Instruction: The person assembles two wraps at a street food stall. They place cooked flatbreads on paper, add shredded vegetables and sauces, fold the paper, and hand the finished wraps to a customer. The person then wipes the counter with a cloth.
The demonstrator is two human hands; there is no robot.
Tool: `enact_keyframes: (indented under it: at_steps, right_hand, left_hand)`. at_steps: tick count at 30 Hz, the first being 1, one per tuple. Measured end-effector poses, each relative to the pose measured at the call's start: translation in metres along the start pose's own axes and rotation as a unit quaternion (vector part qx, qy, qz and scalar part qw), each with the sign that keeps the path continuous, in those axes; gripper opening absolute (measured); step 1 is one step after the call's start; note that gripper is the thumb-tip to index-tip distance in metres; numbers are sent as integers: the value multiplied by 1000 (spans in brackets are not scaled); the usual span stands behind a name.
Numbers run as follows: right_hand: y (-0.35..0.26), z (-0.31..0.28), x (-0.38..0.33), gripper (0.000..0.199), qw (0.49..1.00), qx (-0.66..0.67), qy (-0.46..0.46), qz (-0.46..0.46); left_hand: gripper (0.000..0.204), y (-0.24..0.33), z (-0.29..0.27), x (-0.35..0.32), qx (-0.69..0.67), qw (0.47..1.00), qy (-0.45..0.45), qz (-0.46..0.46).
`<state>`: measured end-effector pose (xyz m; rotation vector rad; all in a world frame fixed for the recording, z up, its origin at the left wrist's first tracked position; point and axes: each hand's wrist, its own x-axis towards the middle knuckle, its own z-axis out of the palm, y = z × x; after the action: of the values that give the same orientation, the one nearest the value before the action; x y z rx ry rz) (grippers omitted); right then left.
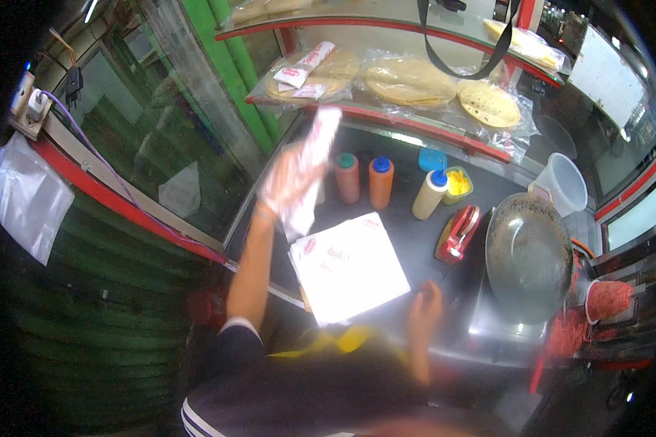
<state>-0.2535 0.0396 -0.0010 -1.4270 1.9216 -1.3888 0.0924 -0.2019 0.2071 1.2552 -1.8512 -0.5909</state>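
- We see one right hand [425, 309] just right of the paper stack [353, 269]; blur keeps us from telling how its fingers stand.
- We find that single stack of white sheets in front of the person, red print on top.
- One left hand [291, 182], beyond the stack's left corner, has its blurred fingers closed around one paper-wrapped roll [326, 135].
- To the stack's right we count one red-handled tool [457, 237], one wide dark pan [530, 255] and, farther right, one white-rimmed container [609, 301] filled with something red.
- Beyond the stack we count three squeeze bottles: one reddish with a green cap [348, 182], one orange [380, 188] and one cream [428, 198], both blue-capped.
- Beyond its right side, one small tub [458, 186] holds yellow food; one translucent bucket [563, 186] stands farther right.
- Farthest beyond the stack, the lower shelf [393, 120] bears three piles of flatbreads [408, 80] with clear plastic bags.
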Motion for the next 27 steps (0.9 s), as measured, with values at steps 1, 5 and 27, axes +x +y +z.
enact_keyframes:
  at_steps: [1, 5, 27]
  right_hand:
    - [-1, 0, 2, 44, 1000, 1, -3, 9]
    - [-9, -3, 5, 39, 999, -1, -22, 32]
    - [7, -295, 55, 16, 914, -197, 354, -21]
  left_hand:
    - [67, 8, -13, 40, 111, 993, 12, -26]
    - [74, 36, -59, 199, 312, 949, -32, -26]
    - [41, 110, 200, 326, 75, 872, -239, 421]
